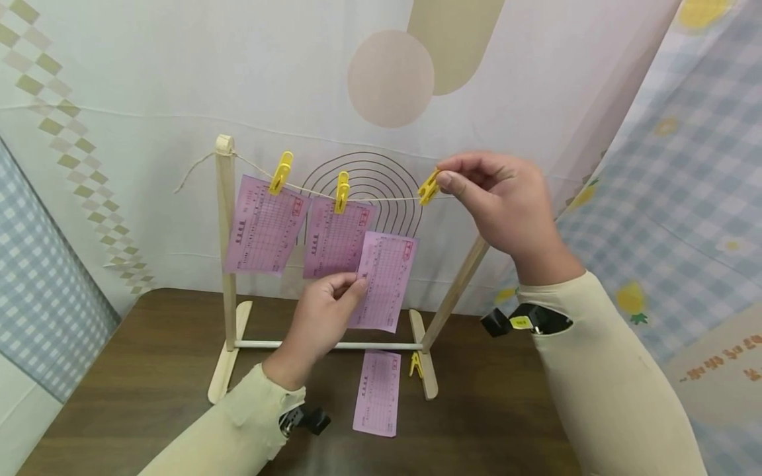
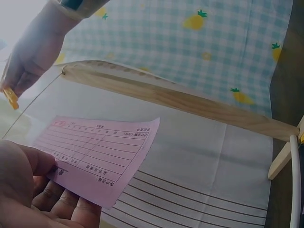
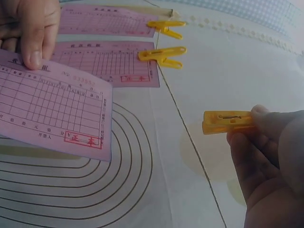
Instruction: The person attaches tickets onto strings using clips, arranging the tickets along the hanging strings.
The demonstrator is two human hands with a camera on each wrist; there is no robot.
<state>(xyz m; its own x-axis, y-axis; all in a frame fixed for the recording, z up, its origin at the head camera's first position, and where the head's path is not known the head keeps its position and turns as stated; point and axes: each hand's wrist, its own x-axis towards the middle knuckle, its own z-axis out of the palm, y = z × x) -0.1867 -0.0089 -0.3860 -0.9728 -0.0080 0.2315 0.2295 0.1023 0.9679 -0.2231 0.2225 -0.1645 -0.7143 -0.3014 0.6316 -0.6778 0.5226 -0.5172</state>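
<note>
My left hand [image 1: 324, 314] pinches a pink printed slip [image 1: 389, 284] by its left edge, below the string [image 1: 381, 199]. In the left wrist view the thumb lies over the slip [image 2: 102, 156] with the fingers behind it. My right hand [image 1: 503, 201] pinches a yellow clothespin [image 1: 428, 188] at the string's right part. The right wrist view shows this clothespin [image 3: 228, 122] between thumb and fingers, apart from the slip. Two more pink slips [image 1: 264, 228] [image 1: 339, 238] hang from the string, each under a yellow clothespin [image 1: 281, 173] [image 1: 342, 192].
A wooden stand with a left post [image 1: 226, 251], a right post [image 1: 458, 291] and a white crossbar [image 1: 381, 346] carries the string. On the brown table [image 1: 143, 370] lie another pink slip [image 1: 378, 393] and a yellow clothespin [image 1: 416, 365], by the stand's right foot [image 1: 430, 383]. Patterned cloth hangs behind.
</note>
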